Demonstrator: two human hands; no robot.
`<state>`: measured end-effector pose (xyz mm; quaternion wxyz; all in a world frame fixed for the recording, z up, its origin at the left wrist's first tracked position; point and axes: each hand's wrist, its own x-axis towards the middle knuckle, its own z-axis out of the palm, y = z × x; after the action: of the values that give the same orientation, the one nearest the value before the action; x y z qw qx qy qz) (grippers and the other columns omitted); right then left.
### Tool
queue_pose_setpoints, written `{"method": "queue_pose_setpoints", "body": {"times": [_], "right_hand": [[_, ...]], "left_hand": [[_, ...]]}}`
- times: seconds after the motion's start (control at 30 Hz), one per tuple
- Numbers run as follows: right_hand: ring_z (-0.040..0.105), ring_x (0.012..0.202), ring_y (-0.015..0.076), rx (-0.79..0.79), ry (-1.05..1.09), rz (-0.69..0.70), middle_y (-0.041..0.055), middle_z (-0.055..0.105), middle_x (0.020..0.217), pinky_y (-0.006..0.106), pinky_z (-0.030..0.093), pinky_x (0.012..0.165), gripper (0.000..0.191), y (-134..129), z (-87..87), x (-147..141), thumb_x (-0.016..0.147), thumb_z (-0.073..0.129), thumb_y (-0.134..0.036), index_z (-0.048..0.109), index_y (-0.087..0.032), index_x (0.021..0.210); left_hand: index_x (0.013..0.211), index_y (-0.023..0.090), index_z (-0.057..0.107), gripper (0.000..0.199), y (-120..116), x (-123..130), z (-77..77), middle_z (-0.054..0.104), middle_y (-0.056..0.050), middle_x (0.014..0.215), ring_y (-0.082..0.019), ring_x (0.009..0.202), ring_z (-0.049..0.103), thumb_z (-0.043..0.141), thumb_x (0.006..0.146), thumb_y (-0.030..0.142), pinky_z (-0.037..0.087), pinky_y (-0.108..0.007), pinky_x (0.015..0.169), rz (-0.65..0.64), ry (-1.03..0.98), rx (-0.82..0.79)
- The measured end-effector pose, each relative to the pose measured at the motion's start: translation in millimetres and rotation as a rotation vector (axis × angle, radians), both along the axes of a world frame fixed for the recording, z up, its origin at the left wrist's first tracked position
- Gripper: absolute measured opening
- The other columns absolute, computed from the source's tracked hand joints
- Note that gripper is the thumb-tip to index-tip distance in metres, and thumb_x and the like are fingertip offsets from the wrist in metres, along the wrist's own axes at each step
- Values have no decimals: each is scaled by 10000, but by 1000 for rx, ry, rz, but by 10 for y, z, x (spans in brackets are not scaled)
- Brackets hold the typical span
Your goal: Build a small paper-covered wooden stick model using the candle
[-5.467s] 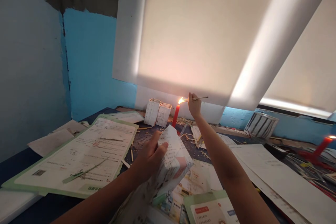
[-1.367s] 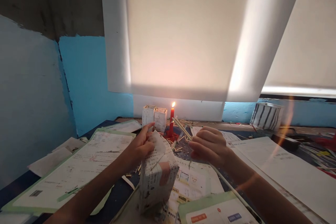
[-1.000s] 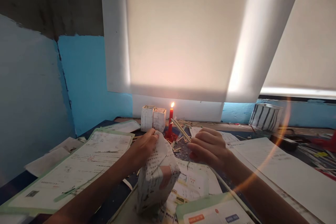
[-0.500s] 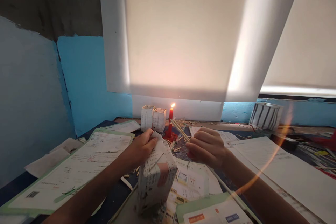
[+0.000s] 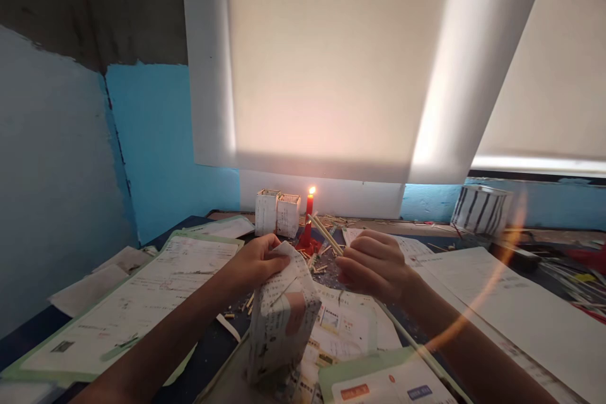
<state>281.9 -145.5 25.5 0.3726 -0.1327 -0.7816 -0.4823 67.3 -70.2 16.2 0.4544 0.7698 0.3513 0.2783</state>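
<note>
My left hand pinches the top edge of a printed-paper-covered box, which stands tilted above the papers in front of me. In my right hand, closed into a fist, are thin pale sticks pointing up and to the left. Their tips appear close to a lit red candle, just below its flame; whether they touch it I cannot tell. Red wax spreads round the candle's foot. Two small paper-covered boxes stand beside the candle on its left.
Short stick pieces lie scattered around the candle. Printed sheets cover the left side, and a white sheet lies at right. A striped container stands at the back right. A pale blind hangs behind.
My left hand has shifted slightly right and down along the box's top edge. The right hand and its sticks have hardly moved.
</note>
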Motion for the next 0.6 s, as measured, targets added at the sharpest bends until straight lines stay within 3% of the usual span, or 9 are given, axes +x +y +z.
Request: {"method": "queue_pose_setpoints", "body": {"times": [0.4,0.6], "right_hand": [[433,512,118,-3,7,-68,-26,560,531,262,347,465,80,-57,34,21,918,455,-192,525,-159,897],[465,514,107,83,109,-97,-32,568,551,235,369,482,60,73,114,260,889,481,-151,528,-181,910]], "left_hand": [[710,176,460,281,36,11,-20,439,55,623,-125,587,390,604,659,412,261,-245,545,21,6,25],[645,184,439,305,24,22,21,399,74,552,-105,541,346,634,587,412,232,-234,523,51,3,16]]}}
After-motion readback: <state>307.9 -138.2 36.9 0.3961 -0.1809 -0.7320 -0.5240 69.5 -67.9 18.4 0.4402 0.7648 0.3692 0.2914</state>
